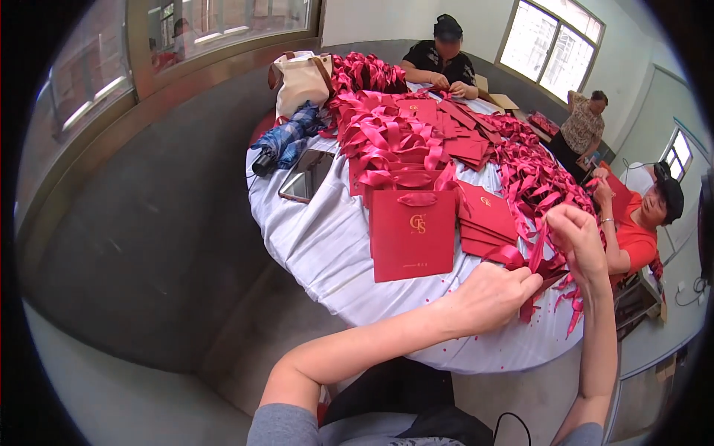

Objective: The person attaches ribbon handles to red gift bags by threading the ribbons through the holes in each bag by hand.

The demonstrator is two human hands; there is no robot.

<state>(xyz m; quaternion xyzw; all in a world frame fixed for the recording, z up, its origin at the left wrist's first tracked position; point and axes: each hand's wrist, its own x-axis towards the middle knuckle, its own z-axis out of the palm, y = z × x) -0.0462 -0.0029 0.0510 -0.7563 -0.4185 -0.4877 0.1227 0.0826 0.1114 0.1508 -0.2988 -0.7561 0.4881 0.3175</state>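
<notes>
My left hand (494,297) is closed at the front right of the table, its fingers pinching a pink-red satin ribbon (537,255). Higher and to the right, my right hand (580,236) is also closed, gripping the upper part of the ribbon. Dark red material, partly hidden by my hands, lies under the ribbon; its shape cannot be made out. Left of my hands, a red paper gift bag (413,249) with a gold emblem lies in front of a row of bags with ribbon handles. Between that bag and my hands is a stack of flat red bags (487,215).
A white cloth (320,245) covers the round table. Heaped ribboned bags (532,178) fill its far and right parts. At the left lie a phone (307,176), a folded blue umbrella (294,137) and a canvas tote (305,83). Co-workers sit at the far side (439,63) and right (639,234).
</notes>
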